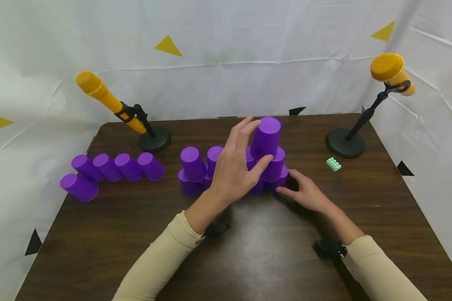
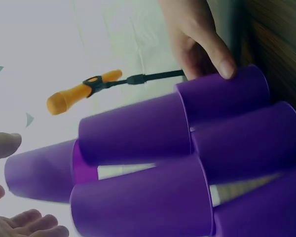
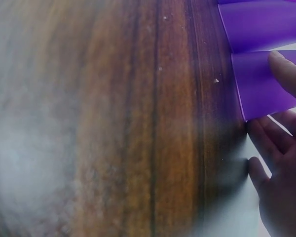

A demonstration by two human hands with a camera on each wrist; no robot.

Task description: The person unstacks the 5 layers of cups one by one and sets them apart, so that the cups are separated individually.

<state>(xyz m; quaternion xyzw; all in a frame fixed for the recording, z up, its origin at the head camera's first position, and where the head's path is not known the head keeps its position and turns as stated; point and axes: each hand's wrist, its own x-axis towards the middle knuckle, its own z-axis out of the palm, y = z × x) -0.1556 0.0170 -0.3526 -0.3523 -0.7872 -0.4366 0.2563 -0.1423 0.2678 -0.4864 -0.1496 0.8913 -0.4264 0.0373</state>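
Observation:
Upside-down purple cups stand in a stepped stack, with one top cup [image 1: 265, 136] resting on the tier below. My left hand [image 1: 231, 161] is spread beside that top cup, fingers behind and thumb in front. In the left wrist view, gaps show between these fingers [image 2: 32, 224] and the top cup [image 2: 39, 170]. My right hand [image 1: 306, 194] holds the bottom right cup [image 1: 278, 184] low down, thumb on its near side and fingers round its far side. The right wrist view shows this thumb [image 3: 286, 74] against the cup [image 3: 261, 86]. My left hand hides the stack's middle.
Several purple cups [image 1: 105, 167] stand separately at the left. A yellow microphone [image 1: 101, 94] on a black stand is at the back left, another microphone [image 1: 389, 69] at the back right. A small green toy brick [image 1: 333, 164] lies right of the stack on the brown table [image 1: 267, 251].

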